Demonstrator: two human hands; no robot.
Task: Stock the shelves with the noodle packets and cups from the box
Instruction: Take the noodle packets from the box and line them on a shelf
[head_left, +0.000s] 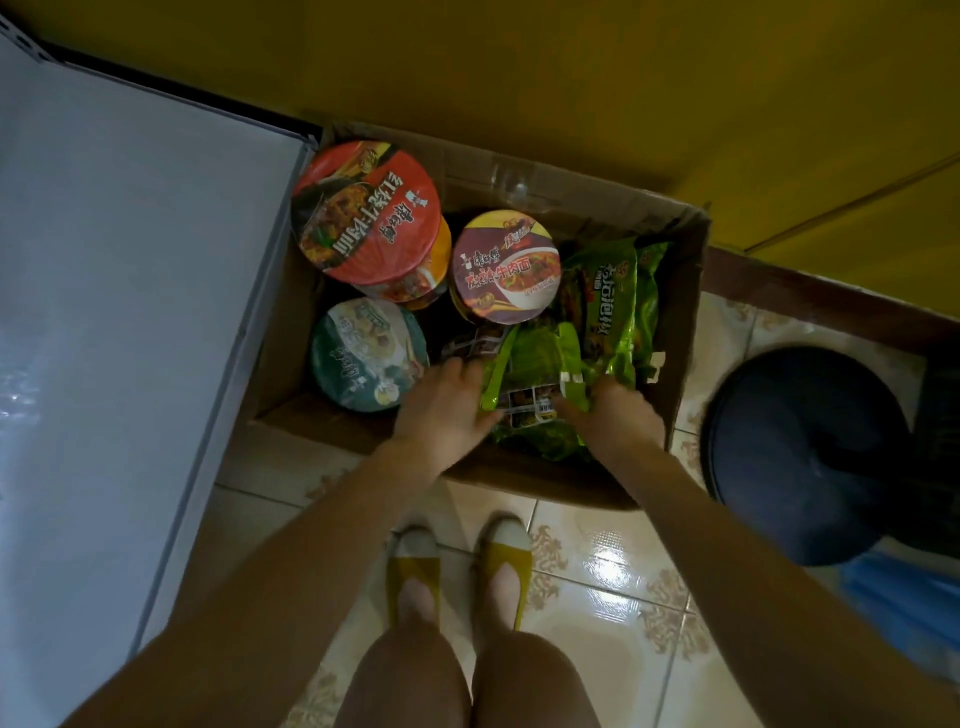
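Note:
A cardboard box (685, 322) stands open on the tiled floor in front of my feet. Inside, at the left, are a red-lidded noodle cup (363, 213), a purple-lidded cup (506, 265) and a green-lidded cup (366, 353). Green noodle packets (615, 306) fill the right side. My left hand (441, 410) and my right hand (610, 415) both reach into the box and grip the near ends of one green packet (535, 364) lying on top of the pile.
A white shelf board (114, 291) runs along the left, touching the box. A dark round stool (810, 452) stands to the right of the box. A yellow wall rises behind. My feet in yellow shoes (462, 566) are just short of the box.

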